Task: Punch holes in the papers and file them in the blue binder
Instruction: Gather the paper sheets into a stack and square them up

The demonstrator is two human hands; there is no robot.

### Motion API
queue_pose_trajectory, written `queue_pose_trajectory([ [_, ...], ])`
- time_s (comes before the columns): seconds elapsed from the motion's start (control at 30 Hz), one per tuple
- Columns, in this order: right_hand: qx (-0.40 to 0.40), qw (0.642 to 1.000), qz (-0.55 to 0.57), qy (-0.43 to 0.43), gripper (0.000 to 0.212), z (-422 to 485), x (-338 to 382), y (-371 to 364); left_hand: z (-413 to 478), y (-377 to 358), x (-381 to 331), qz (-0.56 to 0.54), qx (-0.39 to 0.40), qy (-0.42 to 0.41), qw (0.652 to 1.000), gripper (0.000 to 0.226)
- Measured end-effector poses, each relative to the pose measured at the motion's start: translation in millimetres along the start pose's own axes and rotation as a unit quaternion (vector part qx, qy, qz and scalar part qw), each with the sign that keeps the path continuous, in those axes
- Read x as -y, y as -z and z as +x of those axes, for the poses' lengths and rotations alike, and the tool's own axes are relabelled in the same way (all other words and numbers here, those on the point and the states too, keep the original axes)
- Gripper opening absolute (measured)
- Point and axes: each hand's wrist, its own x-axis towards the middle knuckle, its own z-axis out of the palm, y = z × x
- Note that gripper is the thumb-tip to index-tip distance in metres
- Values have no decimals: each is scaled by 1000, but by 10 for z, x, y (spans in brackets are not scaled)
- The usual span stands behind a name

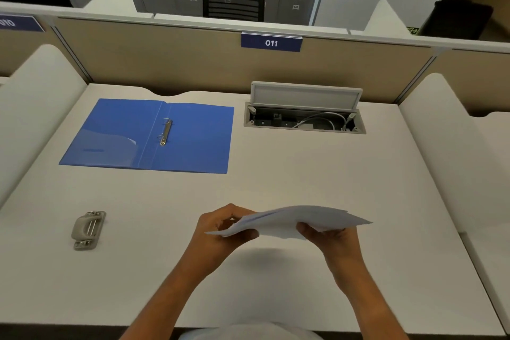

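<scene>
Gripping the papers [292,219] at each end, left hand [220,229] and right hand [328,237] lift them off the bench [276,168], probably to square them for the punch [88,230].

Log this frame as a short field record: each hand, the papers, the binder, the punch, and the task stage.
left hand: grips the left end of the papers
right hand: grips their right end from below
papers: loose stack held above the desk
blue binder: open flat at far left, rings hold no paper
hole punch: on the desk at near left, untouched
stage: nothing filed yet
</scene>
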Motion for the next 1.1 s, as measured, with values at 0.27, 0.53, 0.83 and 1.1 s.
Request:
queue_pose_trajectory([
  [0.27,-12,999,-12,29,41,-36,-74,-73,66,-101,124,-25,-31,10,999,29],
  [0.53,13,996,-92,-12,34,-9,-329,-111,68,-105,319,-45,-36,4,998,30],
  [0.83,-4,997,-73,2,29,18,-315,-103,123,-68,290,-71,-57,-4,996,21],
  [1.1,-4,996,-88,-13,26,68,-435,-92,139,-76,421,-45,-43,3,998,29],
])
